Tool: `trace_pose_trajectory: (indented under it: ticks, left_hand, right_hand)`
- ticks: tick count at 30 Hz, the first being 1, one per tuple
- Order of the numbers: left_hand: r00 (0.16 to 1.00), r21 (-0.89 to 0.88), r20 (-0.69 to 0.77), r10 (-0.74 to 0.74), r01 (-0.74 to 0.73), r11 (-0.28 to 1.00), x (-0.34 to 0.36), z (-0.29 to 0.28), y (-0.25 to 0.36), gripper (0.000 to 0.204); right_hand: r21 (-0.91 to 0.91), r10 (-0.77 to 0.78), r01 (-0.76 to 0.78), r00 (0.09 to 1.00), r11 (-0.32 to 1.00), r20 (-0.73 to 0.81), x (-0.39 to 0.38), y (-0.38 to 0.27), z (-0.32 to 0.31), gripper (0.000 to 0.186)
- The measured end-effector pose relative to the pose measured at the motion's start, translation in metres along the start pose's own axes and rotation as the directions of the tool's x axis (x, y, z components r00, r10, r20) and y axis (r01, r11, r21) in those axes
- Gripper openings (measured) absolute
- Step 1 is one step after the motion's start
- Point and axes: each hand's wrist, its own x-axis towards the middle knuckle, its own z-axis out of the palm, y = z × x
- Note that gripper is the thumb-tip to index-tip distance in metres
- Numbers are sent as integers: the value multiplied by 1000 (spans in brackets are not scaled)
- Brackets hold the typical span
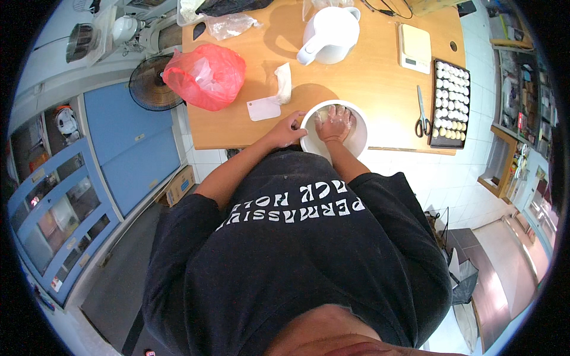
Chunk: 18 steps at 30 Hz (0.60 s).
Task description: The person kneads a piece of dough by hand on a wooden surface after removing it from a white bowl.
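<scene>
1. The right hand [335,126] is spread inside a white bowl [360,135], palm down, its fingers smeared white; pale, doughy material [323,112] shows beside its fingertips.
2. The left hand [287,132] is partly curled, thumb and fingertips at the bowl's left rim; I cannot tell how firmly it grips.
3. The bowl is at the wooden table's [386,101] near edge.
4. Left of it: a pink card-like piece [263,109] and red plastic bag [205,77].
5. Beyond: a white jug [333,37].
6. Right: scissors [422,115], then a dark tray [443,143] of pale balls [451,102].
</scene>
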Motion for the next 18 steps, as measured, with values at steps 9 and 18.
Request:
trace_pose_trajectory:
  ticks: [9, 18]
  left_hand:
    - [991, 13, -95, 95, -95, 995, 4, 10, -10, 69]
    - [994, 48, -41, 104, -102, 994, -3, 3, -3, 74]
  right_hand:
    - [33, -11, 15, 992, 999, -128, -2, 2, 12, 78]
    - [818, -191, -321, 871, 478, 453, 6, 37, -43, 59]
